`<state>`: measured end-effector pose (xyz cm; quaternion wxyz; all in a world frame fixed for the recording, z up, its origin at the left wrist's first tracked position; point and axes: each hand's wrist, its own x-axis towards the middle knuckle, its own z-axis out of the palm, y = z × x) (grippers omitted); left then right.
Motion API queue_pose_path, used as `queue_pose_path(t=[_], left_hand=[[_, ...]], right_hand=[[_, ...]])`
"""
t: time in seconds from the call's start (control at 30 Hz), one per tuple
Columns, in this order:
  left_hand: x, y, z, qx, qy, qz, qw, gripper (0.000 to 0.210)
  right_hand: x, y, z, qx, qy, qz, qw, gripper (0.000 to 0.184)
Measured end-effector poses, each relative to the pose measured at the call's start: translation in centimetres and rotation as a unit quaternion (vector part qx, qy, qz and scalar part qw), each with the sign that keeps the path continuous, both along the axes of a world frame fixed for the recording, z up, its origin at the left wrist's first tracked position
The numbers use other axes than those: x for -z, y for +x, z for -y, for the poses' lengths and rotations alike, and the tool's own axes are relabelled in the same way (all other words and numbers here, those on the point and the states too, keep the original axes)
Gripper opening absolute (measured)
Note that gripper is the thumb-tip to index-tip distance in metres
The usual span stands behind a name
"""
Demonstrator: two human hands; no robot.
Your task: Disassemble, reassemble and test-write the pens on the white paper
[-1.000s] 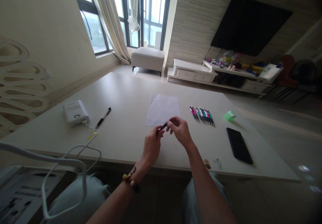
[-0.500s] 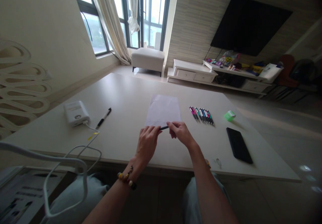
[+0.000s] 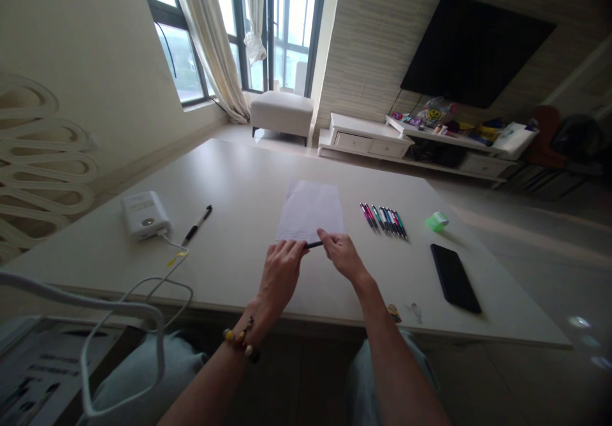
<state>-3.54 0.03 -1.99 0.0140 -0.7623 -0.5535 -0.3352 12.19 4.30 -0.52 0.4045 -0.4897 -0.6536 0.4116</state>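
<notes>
A dark pen [image 3: 314, 245] is held level between my two hands, over the near edge of a white sheet of paper [image 3: 312, 206]. My left hand [image 3: 283, 265] is closed around its left end, which the fingers hide. At the other end my right hand [image 3: 342, 254] pinches it between thumb and fingers. The paper lies flat on the white table [image 3: 239, 222], with faint lines of writing near its lower edge. Right of the paper is a row of several colored pens [image 3: 384, 222], lying side by side.
Farther right are a small green-and-white item [image 3: 437, 221] and a black phone [image 3: 454, 278]. To the left lie a black-and-white pen [image 3: 197, 224] and a white charging device [image 3: 145, 215] with a looping cable [image 3: 162, 280]. A small sticker-like figure [image 3: 394, 313] sits by my right forearm.
My right hand has shifted slightly, its thumb stretched further along the pen. The right forearm has moved a little left, uncovering more of the small figure. My left hand has barely moved.
</notes>
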Motion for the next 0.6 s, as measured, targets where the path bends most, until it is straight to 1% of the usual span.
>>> queue_pose_path(t=[0.13, 0.27, 0.4, 0.53, 0.6], left_hand=[[-0.05, -0.08, -0.08, -0.027, -0.01, 0.013, 0.999, 0.016], [-0.04, -0.13, -0.22, -0.017, -0.017, 0.02, 1.0, 0.014], [0.07, -0.11, -0.27, -0.025, -0.017, 0.031, 0.999, 0.015], [0.1, -0.08, -0.27, -0.018, -0.016, 0.028, 0.999, 0.015], [0.09, -0.07, -0.27, -0.023, -0.018, 0.027, 0.999, 0.015]], right_hand=[[-0.04, -0.17, 0.05, -0.04, -0.014, -0.039, 0.998, 0.039], [0.0, -0.45, 0.09, -0.006, 0.002, -0.029, 1.0, 0.046], [0.03, -0.59, 0.15, -0.015, 0.001, -0.04, 0.999, 0.04], [0.03, -0.59, 0.14, 0.005, 0.021, -0.018, 1.0, 0.044], [0.13, -0.62, 0.08, -0.002, 0.012, -0.025, 1.0, 0.041]])
